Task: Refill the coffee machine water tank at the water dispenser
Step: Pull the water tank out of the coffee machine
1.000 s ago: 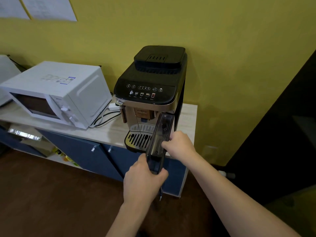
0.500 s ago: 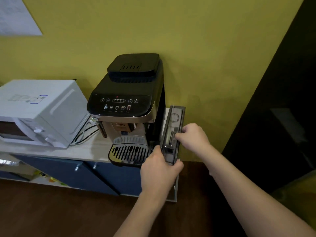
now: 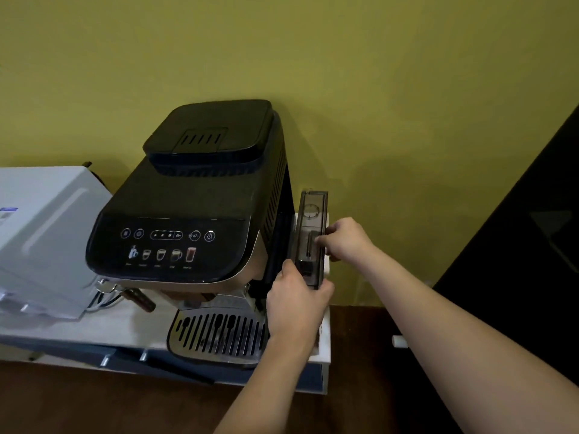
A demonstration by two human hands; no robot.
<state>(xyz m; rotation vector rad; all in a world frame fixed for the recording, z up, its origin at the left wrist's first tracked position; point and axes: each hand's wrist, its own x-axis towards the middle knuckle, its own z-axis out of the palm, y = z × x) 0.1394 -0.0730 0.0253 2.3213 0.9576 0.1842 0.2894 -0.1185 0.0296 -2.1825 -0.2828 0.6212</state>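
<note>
A black coffee machine [image 3: 194, 214] with a lit button panel stands on a pale counter [image 3: 94, 327] against the yellow wall. A narrow smoky-transparent water tank [image 3: 311, 220] stands upright at the machine's right side, level with its body. My left hand [image 3: 297, 305] grips the tank's front lower end. My right hand [image 3: 346, 239] holds the tank's top right edge, fingers curled over the rim. Whether there is water inside the tank cannot be made out.
A white microwave [image 3: 44, 239] sits left of the machine, with cables [image 3: 100, 300] between them. The metal drip tray [image 3: 219, 336] juts out in front. Blue cabinet doors [image 3: 175, 368] lie below the counter. A dark panel [image 3: 517, 245] stands to the right.
The tank has gone from tilted out in front of the drip tray to upright along the machine's right side. Both hands moved with it, and the view has come closer.
</note>
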